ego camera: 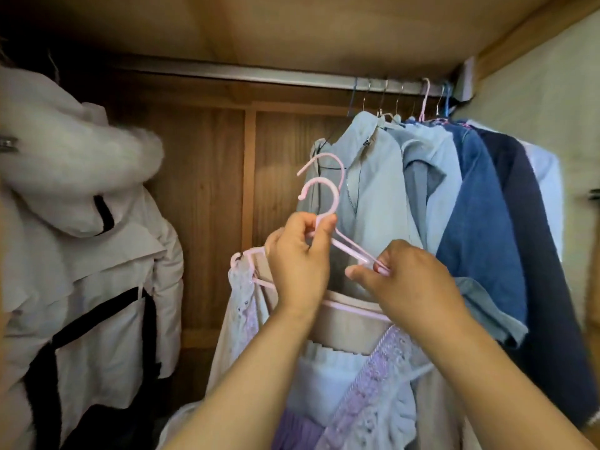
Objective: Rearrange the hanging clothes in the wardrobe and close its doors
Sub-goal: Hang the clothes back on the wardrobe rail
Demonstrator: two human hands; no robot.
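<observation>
Nearest, both hands are busy with two pink hangers (324, 203) held off the rail. The left hand (300, 254) has fingers and thumb curled round the necks just below the hooks, and the right hand (402, 274) pinches the hangers' right arm between thumb and fingertips. From these hangers droop a beige garment (354, 332) and lilac, lacy pieces (380, 378), bunched together so that I cannot tell which piece belongs to which hanger, nor how many there are.

Beyond the hands, a row of blue and denim clothes (454, 196) hangs packed at the right end of the metal rail (259, 74), and a white fur-trimmed coat (81, 222) hangs at the far left. Between them the rail runs bare.

Judging by this, the rearranging is under way but unfinished: the held hangers have yet to go onto the rail, probably in that gap, and the doors are not yet closed.

No door shows. The coat's hanger and the rail's left end are lost in shadow, and the wardrobe floor is cut off.
</observation>
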